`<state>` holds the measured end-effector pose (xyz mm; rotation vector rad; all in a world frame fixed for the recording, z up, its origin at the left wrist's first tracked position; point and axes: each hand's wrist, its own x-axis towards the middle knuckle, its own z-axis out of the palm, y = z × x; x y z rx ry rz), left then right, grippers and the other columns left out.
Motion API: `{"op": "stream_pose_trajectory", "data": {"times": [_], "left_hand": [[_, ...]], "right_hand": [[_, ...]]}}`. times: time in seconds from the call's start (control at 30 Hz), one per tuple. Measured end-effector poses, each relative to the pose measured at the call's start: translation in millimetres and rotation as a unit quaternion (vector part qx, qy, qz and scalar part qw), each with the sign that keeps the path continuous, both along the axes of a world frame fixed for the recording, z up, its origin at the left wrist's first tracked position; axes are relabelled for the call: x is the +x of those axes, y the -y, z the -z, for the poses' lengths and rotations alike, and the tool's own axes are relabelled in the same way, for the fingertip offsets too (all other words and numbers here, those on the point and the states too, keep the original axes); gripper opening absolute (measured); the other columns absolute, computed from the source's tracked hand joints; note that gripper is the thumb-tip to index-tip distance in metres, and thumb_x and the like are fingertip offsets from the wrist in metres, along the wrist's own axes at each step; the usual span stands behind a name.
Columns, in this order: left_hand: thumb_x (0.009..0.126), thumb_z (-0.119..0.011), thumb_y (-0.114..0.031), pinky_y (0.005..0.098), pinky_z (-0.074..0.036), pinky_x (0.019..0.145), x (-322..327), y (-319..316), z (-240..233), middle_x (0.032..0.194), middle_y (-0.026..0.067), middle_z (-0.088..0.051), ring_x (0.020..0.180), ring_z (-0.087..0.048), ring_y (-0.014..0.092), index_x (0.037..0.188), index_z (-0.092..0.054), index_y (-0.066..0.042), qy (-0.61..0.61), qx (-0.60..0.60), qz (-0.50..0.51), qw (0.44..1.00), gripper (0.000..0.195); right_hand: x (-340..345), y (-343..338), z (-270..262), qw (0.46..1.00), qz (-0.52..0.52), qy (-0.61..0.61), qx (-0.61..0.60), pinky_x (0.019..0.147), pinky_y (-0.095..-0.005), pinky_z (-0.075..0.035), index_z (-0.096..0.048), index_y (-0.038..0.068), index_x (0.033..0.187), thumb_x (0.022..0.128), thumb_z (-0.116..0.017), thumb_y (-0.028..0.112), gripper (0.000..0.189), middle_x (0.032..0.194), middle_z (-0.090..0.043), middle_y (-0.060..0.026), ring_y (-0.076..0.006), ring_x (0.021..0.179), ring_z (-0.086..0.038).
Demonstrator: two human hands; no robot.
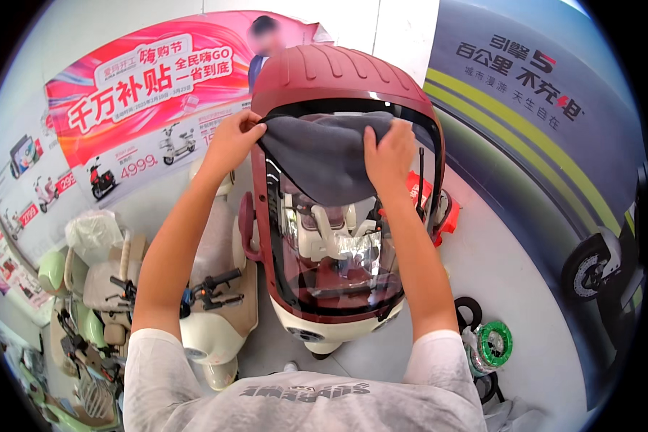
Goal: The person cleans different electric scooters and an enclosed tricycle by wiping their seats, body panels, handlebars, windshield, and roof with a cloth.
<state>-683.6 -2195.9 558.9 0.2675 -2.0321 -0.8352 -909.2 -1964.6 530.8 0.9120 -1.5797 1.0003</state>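
Observation:
A dark grey cloth (324,156) spreads across the upper windshield (324,254) of a small red and cream enclosed three-wheeler. My left hand (241,136) pinches the cloth's upper left corner beside the windshield's black frame. On the right side of the cloth lies my right hand (387,154), thumb on the fabric and the other fingers bent near its upper edge; whether it grips the cloth or presses it to the glass I cannot tell. Above stands the ribbed red roof (345,70). Through the glass the cream handlebar area shows, with reflections over it. A black wiper (420,181) stands upright at the right.
A cream scooter (216,324) stands close on the left, its handlebar near my left arm. Several more scooters (86,324) crowd beyond it. A red side mirror (248,227) juts from the three-wheeler. At right are a green-rimmed roll (495,344) and black tyres (468,310).

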Motion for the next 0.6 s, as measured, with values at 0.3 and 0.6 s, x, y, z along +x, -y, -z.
{"op": "stream_pose_trajectory", "data": {"times": [0.3, 0.6], "left_hand": [[0.084, -0.075, -0.019, 0.0389, -0.054, 0.076, -121.1, 137.7, 78.9, 0.085, 0.0122, -0.072, 0.080, -0.071, 0.028, 0.106, -0.069, -0.002, 0.091, -0.001, -0.092, 0.992, 0.029], [0.088, -0.071, -0.014, 0.0434, -0.053, 0.072, -116.5, 112.5, 53.5, 0.082, 0.0119, -0.068, 0.082, -0.069, 0.034, 0.112, -0.056, -0.006, 0.027, -0.101, -0.157, 0.982, 0.030]], "right_hand": [[-96.7, 90.1, 76.3, 0.971, 0.133, -0.054, 0.192, 0.105, -0.0492, -0.041, -0.053, 0.007, 0.140, 0.089, -0.060, 0.009, 0.051, 0.144, -0.049, -0.0160, -0.0356, 0.130, -0.049], [-83.2, 72.8, 61.6, 0.945, 0.143, -0.072, 0.285, 0.122, -0.0523, -0.027, -0.047, 0.002, 0.150, 0.084, -0.061, 0.012, 0.068, 0.155, -0.046, -0.0159, -0.0391, 0.142, -0.042]]}}
